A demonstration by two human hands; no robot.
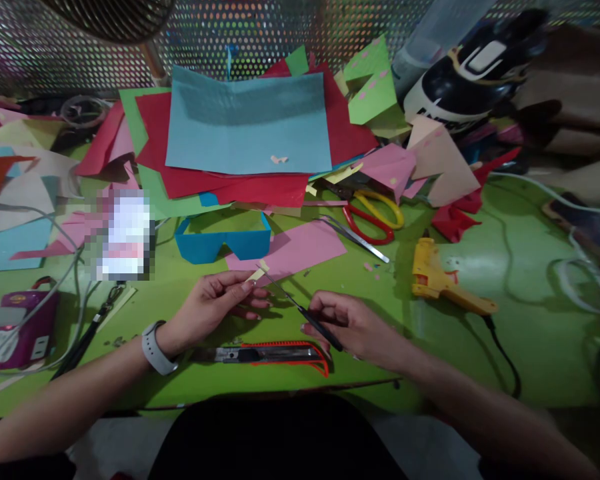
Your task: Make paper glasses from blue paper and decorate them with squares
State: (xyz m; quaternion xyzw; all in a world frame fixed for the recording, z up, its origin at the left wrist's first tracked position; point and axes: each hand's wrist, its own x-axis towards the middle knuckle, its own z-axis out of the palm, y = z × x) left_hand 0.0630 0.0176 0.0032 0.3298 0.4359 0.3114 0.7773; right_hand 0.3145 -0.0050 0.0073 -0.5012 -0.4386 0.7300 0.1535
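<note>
My left hand (225, 298), with a pale watch on the wrist, pinches a small strip of pale yellow paper (259, 272) between thumb and forefinger. In my right hand (350, 323) is a slim pointed metal tool with a black handle (321, 328); its exact kind is unclear. The tool's tip reaches the yellow strip. Just beyond my left hand stand blue paper glasses (223, 245), beside a flat pink paper sheet (300, 250). Metal tweezers (363, 243) lie across the sheet's right side. An orange box cutter (280, 353) lies nearer to me, below both hands.
A yellow glue gun (433, 273) lies at right, its cord trailing toward me. Scissors with red and yellow handles (373, 220) lie beyond the tweezers. Stacked coloured paper (250, 127) fills the back. A blurred-out phone (127, 237) and purple device (20, 330) are at left; a black-and-white bottle (460, 87) leans back right.
</note>
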